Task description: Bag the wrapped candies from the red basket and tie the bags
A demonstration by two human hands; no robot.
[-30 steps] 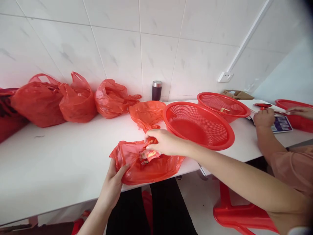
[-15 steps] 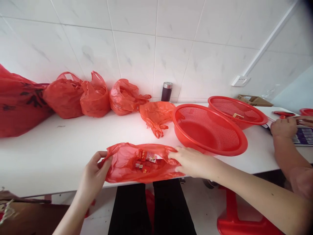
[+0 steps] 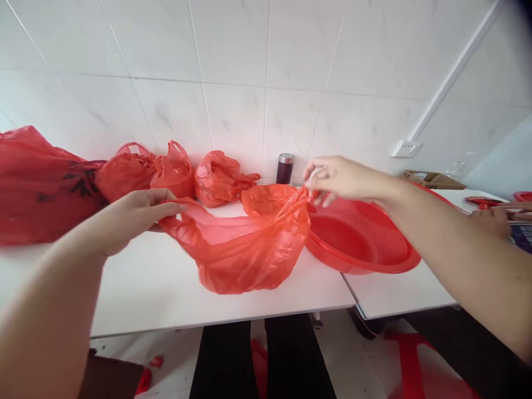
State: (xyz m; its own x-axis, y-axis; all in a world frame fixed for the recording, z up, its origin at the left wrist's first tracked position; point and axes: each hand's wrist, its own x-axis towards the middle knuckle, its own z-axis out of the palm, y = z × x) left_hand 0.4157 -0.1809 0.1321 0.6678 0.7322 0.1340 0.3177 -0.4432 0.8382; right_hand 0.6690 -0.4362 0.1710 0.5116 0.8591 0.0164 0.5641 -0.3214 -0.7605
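Red plastic bag point(image 3: 249, 252), stretched between two hands above the white bench point(image 3: 158, 288), its belly sagging to rest on the surface just left of the red basket point(image 3: 366, 244). Left hand point(image 3: 137, 213) grip pinches one handle; right hand point(image 3: 344, 177) grip pinches the other, above the basket's near rim. Risk: thin film may tear, or a pinch may slip, spilling whatever lies inside onto the bench or floor.

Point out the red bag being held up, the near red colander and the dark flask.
red bag point(image 3: 245, 255), head view, bulging lower body.
red colander point(image 3: 366, 244), head view, inside mesh wall.
dark flask point(image 3: 285, 169), head view, middle of body.
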